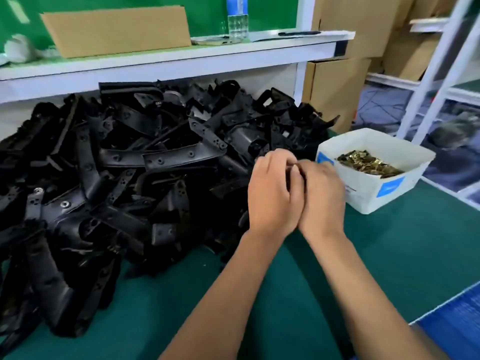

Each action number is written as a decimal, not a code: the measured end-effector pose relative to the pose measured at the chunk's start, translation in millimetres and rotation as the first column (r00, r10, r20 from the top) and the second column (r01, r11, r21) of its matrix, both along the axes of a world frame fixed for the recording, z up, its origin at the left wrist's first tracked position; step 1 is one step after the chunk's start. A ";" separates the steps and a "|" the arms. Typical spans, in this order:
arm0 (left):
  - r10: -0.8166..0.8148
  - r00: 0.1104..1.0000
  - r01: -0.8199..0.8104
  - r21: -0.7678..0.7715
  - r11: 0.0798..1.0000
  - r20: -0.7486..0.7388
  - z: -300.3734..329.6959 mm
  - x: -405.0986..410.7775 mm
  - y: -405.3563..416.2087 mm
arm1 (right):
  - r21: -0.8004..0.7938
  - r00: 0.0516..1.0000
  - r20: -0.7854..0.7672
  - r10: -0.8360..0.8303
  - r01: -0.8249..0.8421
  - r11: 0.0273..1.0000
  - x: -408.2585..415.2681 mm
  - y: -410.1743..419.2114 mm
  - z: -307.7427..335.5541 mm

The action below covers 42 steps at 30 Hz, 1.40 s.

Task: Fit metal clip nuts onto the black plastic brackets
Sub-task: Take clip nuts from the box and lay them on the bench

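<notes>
Many brackets waiting: a big heap of black plastic brackets (124, 178) covered the left and middle of the green worktop (389, 255), reaching back to the white shelf (155, 61) behind it.
Fitted so far: two brackets at the heap's left edge showed a round silvery insert (38, 190), which may be seated fasteners; I could not tell whether any others in the pile carried clip nuts.
Clip nuts: a loose mass of brass-coloured metal clip nuts (368, 165) lay in a white tub (368, 198) on the worktop, just right of the hands and touching the heap's right fringe.
Left hand: the left hand (272, 193) was held knuckles-up over the heap's right edge, fingers curled inward against the other hand.
Right hand: the right hand (322, 198) pressed against the left one, fingers also curled, between the heap and the tub.
Held item: something small and dark showed at the meeting fingertips, too hidden to name; whether it was a clip nut, a bracket tab, or both, I could not tell.
Finished stack: no separate pile of completed brackets was visible.
Judgement on progress: early, most of the heap apparently left to do, the tub holding plenty of nuts.
Background: a cardboard sheet (117, 29) and a water bottle (237, 16) stood on the shelf.
</notes>
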<state>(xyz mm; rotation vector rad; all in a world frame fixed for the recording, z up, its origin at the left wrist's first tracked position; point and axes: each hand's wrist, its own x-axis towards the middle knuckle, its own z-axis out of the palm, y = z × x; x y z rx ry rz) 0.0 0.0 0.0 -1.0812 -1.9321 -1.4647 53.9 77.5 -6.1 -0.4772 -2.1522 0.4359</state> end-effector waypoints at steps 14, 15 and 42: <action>-0.208 0.973 0.224 -0.652 0.724 0.103 4.9 -0.7 104.0 | 0.216 0.759 0.508 -0.407 0.345 0.913 35.5 82.2 8.8; -0.196 0.973 0.226 -0.655 0.721 0.120 7.1 4.8 97.1 | 0.186 0.774 0.510 -0.374 0.325 0.927 42.8 75.1 11.3; 0.409 0.844 -0.527 -0.681 0.510 -0.346 -55.3 -21.4 -189.0 | 0.237 0.855 0.402 0.327 -0.442 0.865 -19.4 -135.5 -45.8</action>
